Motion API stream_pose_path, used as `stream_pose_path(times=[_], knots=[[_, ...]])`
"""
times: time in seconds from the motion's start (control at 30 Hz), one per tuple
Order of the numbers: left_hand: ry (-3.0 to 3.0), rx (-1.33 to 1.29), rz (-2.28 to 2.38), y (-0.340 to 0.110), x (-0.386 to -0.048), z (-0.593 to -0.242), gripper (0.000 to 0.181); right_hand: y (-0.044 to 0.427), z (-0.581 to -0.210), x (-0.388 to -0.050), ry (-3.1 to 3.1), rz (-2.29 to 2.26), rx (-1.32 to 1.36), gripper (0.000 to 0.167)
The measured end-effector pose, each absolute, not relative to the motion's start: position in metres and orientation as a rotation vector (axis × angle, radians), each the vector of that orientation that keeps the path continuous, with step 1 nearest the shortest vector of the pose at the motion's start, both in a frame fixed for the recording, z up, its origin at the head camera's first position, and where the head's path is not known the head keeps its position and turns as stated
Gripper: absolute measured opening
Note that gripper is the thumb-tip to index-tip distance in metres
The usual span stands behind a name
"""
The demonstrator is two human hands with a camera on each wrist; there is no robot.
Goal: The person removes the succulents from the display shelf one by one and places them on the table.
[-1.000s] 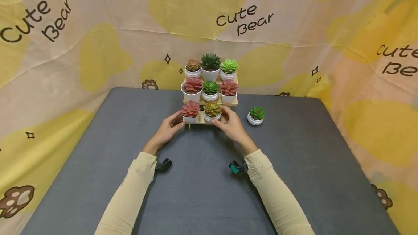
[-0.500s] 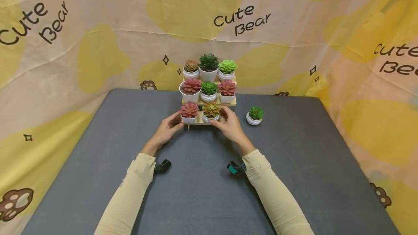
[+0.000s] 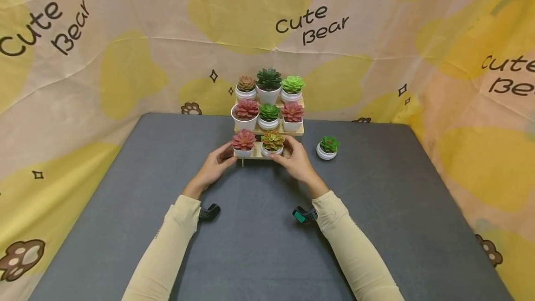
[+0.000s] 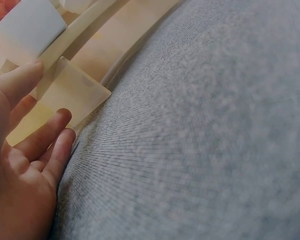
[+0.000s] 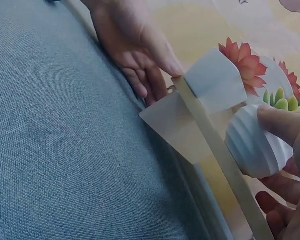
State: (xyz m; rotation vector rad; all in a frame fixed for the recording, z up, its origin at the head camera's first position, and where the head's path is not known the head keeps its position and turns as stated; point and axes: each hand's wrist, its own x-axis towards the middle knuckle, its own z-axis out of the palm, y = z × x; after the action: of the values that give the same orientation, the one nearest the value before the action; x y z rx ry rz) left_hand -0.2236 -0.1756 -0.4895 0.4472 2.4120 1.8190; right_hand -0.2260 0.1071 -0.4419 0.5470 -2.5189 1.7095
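A three-tier wooden stand (image 3: 256, 152) holds small potted succulents. My left hand (image 3: 213, 165) holds the left end of its bottom shelf; the left wrist view shows the thumb on the board's edge (image 4: 54, 52) and the fingers below, beside a pale leg panel (image 4: 75, 92). My right hand (image 3: 297, 161) grips the white ribbed pot (image 5: 252, 142) of a yellow-green succulent (image 3: 272, 140), which sits on the bottom shelf, its thumb in front and fingers round the right side. Left of it on that shelf stands a pink succulent (image 3: 243, 140) in a white pot.
The upper tiers bear several succulents, among them a tall dark green one (image 3: 269, 80). A green succulent (image 3: 328, 147) in a white pot stands alone on the grey table (image 3: 251, 254), right of the stand. A printed cloth (image 3: 146, 13) hangs behind.
The yellow-green succulent has shifted very slightly to the right on the shelf with my right hand. My left hand stays at the stand's left end.
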Motion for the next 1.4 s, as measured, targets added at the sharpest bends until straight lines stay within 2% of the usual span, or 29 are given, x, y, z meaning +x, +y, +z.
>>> stream_pose_path(times=[0.63,1.4], knots=[[2.414,0.426,1.807,-0.175,-0.223,-0.486,0.060,0.122,-0.426,-0.216,-2.422,1.953,0.586,0.057],[2.422,0.425,1.803,-0.175,-0.221,-0.485,0.060,0.171,-0.404,-0.201,-2.567,1.635,0.466,0.060]])
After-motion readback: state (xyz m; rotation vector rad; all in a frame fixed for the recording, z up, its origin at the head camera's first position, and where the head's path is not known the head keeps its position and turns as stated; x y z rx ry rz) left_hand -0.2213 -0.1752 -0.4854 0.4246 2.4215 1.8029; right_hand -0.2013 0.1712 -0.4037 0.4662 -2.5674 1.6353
